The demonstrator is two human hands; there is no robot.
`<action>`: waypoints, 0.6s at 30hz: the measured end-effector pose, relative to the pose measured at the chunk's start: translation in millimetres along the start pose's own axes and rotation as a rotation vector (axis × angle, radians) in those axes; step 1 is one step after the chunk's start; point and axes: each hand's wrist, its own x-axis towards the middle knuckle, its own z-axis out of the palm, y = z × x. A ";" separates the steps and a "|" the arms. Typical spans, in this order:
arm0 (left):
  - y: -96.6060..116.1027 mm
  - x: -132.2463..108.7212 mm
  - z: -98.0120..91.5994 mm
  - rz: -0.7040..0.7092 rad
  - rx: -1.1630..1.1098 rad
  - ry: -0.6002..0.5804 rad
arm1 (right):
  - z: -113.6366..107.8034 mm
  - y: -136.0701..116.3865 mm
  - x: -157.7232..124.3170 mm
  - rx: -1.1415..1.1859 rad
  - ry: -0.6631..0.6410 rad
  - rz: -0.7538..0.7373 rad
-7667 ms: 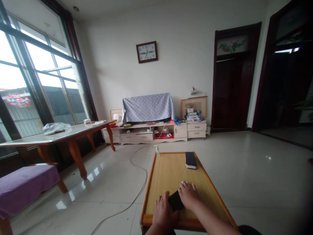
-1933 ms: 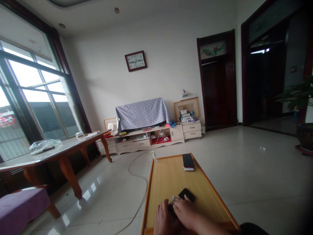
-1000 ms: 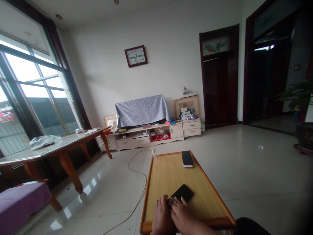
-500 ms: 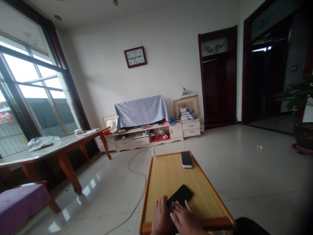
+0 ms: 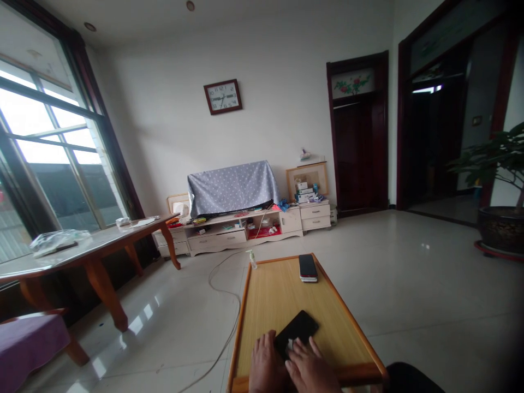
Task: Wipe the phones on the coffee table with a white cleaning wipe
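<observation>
A black smartphone (image 5: 302,323) lies flat and slanted on the small wooden table (image 5: 278,284), dark face up. My left hand (image 5: 264,360) rests against its left edge and steadies it, fingers close together; its thumb is hidden. Over the lower part of the phone, my right hand (image 5: 311,364) presses a small pale grey piece of cloth or tissue (image 5: 291,344) under its fingertips. Farther up the same table sits a stack of phones (image 5: 308,267), a black one on top. A clear pump bottle (image 5: 252,260) stands at the far left corner.
A cable (image 5: 235,322) runs over the tiled floor left of the table. To the left are a longer table (image 5: 102,248) with a plastic bag (image 5: 59,240) and a purple-covered seat (image 5: 33,349). A low white cabinet (image 5: 221,240) lines the wall; a potted plant (image 5: 501,229) stands right.
The whole view has shifted slightly, so things sit a little farther left. My right fingers have moved slightly on the phone, and more of the pale piece shows.
</observation>
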 end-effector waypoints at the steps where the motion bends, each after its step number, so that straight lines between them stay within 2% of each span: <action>1: 1.0 -0.5 -1.6 0.003 -0.005 0.002 | -0.2 -2.6 -1.9 0.021 -0.014 -0.019; 5: 3.3 -0.2 -2.9 0.015 -0.030 0.010 | -16.3 13.9 5.5 0.007 0.039 0.080; 9: -0.6 3.3 5.1 0.023 -0.015 0.007 | -25.7 25.5 18.7 -0.027 0.098 0.177; 15: -7.7 2.7 7.7 0.042 0.002 0.002 | 0.9 -16.1 13.8 0.030 -0.049 -0.036; 18: -7.8 2.5 7.6 0.039 -0.006 0.017 | -1.0 -16.9 16.1 0.048 -0.047 -0.048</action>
